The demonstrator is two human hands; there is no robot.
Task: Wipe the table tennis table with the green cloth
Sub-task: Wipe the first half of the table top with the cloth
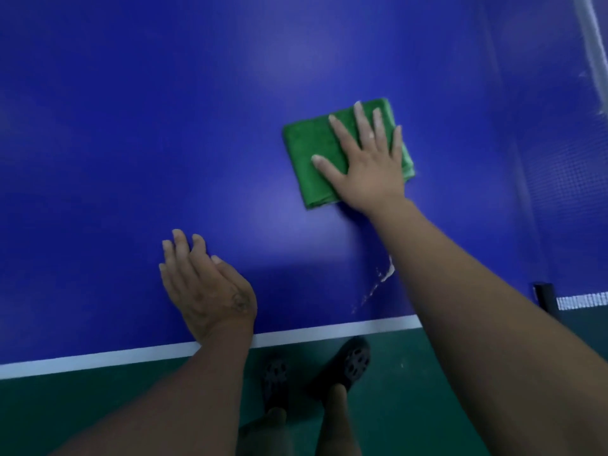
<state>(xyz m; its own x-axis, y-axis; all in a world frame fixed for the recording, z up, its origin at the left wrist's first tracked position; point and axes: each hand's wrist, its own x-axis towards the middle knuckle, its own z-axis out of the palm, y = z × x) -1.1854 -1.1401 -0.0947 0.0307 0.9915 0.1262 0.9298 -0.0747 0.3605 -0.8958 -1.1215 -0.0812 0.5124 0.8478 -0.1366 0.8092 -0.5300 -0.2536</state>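
Fingers [358,126] of the right hand [368,166] are lying spread flat, pressing the green cloth [309,159] beneath them onto the blue desk [131,126]. Left hand [204,287] is resting open on the desk, holding nothing.

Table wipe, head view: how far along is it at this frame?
Done: cannot tell; the blue table shows no clear wiped zone. In hand: the right hand presses flat on the folded green cloth; the left hand braces on the table near its white edge line. Left: white smears beside the right forearm remain.
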